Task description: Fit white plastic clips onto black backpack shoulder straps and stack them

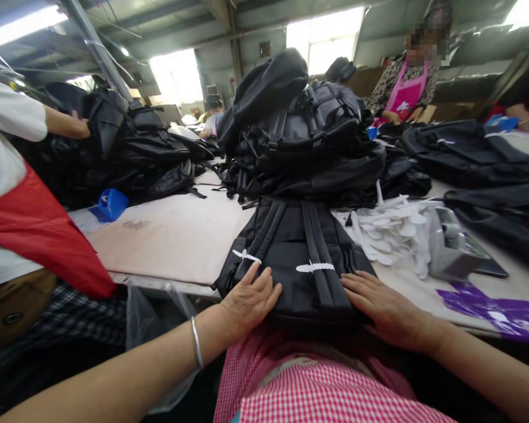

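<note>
In front of me a black backpack (286,282) lies flat, straps up, at the table's near edge. Two white ties cross its straps: a left tie (247,256) and a right tie (316,267). My left hand (250,296) rests on the pack's lower left part, fingers spread, just below the left tie. Across from it my right hand (381,308) lies on the lower right side of the pack, fingers stretched out. Neither hand grips anything. A loose pile of white ties (390,229) lies to the right of the pack.
Behind the backpack rises a tall heap of black backpacks (291,135). A grey tape dispenser (454,247) and purple plastic packaging (494,308) sit on the right. At left, a co-worker's hand (77,126) touches another heap, near a blue object (110,205). More people stand across the table.
</note>
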Demonstrator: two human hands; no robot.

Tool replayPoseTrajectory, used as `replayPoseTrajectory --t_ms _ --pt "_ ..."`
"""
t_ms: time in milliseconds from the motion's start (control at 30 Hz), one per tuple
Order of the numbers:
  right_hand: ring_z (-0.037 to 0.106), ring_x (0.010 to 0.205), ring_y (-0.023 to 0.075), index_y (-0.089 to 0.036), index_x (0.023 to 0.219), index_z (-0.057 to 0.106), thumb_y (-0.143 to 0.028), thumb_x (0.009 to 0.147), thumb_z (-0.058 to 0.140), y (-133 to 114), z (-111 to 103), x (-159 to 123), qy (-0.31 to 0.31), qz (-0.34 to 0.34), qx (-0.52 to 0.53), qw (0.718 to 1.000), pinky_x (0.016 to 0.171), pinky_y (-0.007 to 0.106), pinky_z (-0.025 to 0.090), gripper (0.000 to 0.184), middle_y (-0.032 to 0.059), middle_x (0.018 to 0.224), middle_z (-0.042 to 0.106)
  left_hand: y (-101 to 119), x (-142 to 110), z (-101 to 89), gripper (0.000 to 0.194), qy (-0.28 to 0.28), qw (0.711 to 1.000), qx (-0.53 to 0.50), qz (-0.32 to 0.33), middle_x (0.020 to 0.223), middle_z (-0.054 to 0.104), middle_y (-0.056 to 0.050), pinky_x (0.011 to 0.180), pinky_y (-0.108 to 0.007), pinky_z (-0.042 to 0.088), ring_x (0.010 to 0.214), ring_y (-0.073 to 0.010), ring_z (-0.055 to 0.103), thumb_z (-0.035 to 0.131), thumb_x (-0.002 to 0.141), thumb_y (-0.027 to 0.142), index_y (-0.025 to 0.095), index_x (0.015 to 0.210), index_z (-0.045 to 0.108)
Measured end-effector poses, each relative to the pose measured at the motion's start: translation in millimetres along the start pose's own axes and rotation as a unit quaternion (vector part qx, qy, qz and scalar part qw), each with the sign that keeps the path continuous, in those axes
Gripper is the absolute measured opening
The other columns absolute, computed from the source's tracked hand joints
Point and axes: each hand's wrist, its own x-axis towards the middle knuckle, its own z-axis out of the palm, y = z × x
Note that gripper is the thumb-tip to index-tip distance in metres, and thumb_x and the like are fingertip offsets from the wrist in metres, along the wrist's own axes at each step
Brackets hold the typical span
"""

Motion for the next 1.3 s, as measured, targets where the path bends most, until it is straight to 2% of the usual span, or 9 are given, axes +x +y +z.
replayPoseTrajectory --t_ms 200,333,533,767,900,1033,1167,1233,1300 --pt "0.054 0.118 0.0276 -0.013 0.132 0.047 -0.004 0.067 0.052 13 4 10 0.063 0.049 0.019 0.997 0.099 0.042 0.046 0.065 0.0162 0.129 0.055 -31 14 -25.2 0.022 -0.044 0.997 0.009 -0.069 0.086 0.069 -0.008 0.113 -0.062 0.020 0.119 -0.0269 0.052 0.049 0.088 0.009 0.015 0.104 0.062" --pt "0.056 0.115 0.0282 -0.013 0.130 0.050 -0.005 0.068 0.054 12 0 19 0.083 0.055 0.001 0.995 0.096 0.041 0.049 0.063 0.0164 0.128 0.056 -36 10 -27.3 0.019 -0.036 0.995 0.020 -0.095 0.084 0.069 -0.008 0.114 -0.062 0.017 0.121 -0.0274 0.051 0.050 0.087 0.008 0.015 0.099 0.064" --pt "0.051 0.122 0.0302 -0.016 0.137 0.047 -0.002 0.077 0.050 8 -1 2 0.073 -0.005 -0.072 0.995 0.096 0.043 0.048 0.061 0.0187 0.137 0.050 -11 -12 -9.9 0.032 0.037 0.992 0.060 -0.102 0.113 0.067 -0.011 0.116 -0.060 0.016 0.134 -0.0295 0.040 0.050 0.089 0.011 0.017 0.120 0.060" --pt "0.045 0.129 0.0303 -0.024 0.122 0.062 -0.009 0.087 0.052 7 35 -20 0.096 -0.003 -0.090 0.991 0.102 0.051 0.039 0.039 0.0137 0.134 0.055 23 -32 25.7 0.045 0.066 0.992 0.070 -0.080 0.138 0.054 -0.010 0.117 -0.060 0.009 0.140 -0.0277 0.032 0.046 0.092 0.013 0.019 0.136 0.049" --pt "0.033 0.138 0.0317 -0.027 0.135 0.052 -0.004 0.077 0.055 -7 26 -28 0.024 0.035 -0.032 0.999 0.107 0.054 0.032 0.063 0.0119 0.148 0.041 38 -39 19.7 0.046 0.014 0.997 0.035 -0.061 0.142 0.050 -0.013 0.117 -0.060 0.007 0.142 -0.0290 0.026 0.047 0.091 0.016 0.014 0.137 0.047" --pt "0.012 0.145 0.0352 -0.029 0.142 0.044 -0.018 0.076 0.062 -25 7 -43 0.002 0.090 0.084 0.992 0.112 0.059 0.021 0.069 0.0090 0.158 0.020 44 -40 -7.8 0.046 0.019 0.999 -0.026 -0.039 0.142 0.050 -0.012 0.118 -0.057 0.000 0.141 -0.0273 0.028 0.050 0.090 0.019 0.014 0.136 0.048" --pt "0.034 0.138 0.0293 -0.027 0.126 0.061 -0.039 0.089 0.053 -6 -1 -37 0.083 0.198 0.234 0.948 0.111 0.050 0.032 0.039 0.0086 0.149 0.040 7 -28 -39.5 0.034 0.027 0.975 -0.207 -0.073 0.123 0.065 -0.004 0.119 -0.053 0.010 0.135 -0.0242 0.040 0.054 0.088 0.029 0.027 0.121 0.061" --pt "0.048 0.128 0.0282 -0.022 0.118 0.064 -0.044 0.090 0.050 18 1 -25 0.184 0.314 0.247 0.898 0.106 0.047 0.040 0.038 0.0120 0.137 0.053 -28 -19 -40.9 0.033 0.051 0.940 -0.273 -0.200 0.123 0.065 -0.005 0.115 -0.045 0.028 0.129 -0.0216 0.048 0.050 0.089 0.031 0.025 0.119 0.062" --pt "0.060 0.114 0.0310 -0.017 0.117 0.062 -0.047 0.084 0.058 42 7 -12 0.239 0.438 0.261 0.826 0.095 0.049 0.048 0.046 0.0171 0.123 0.063 -65 -10 -26.9 0.039 0.058 0.869 -0.314 -0.377 0.126 0.063 -0.010 0.105 -0.037 0.041 0.121 -0.0218 0.055 0.048 0.089 0.038 0.019 0.121 0.061"
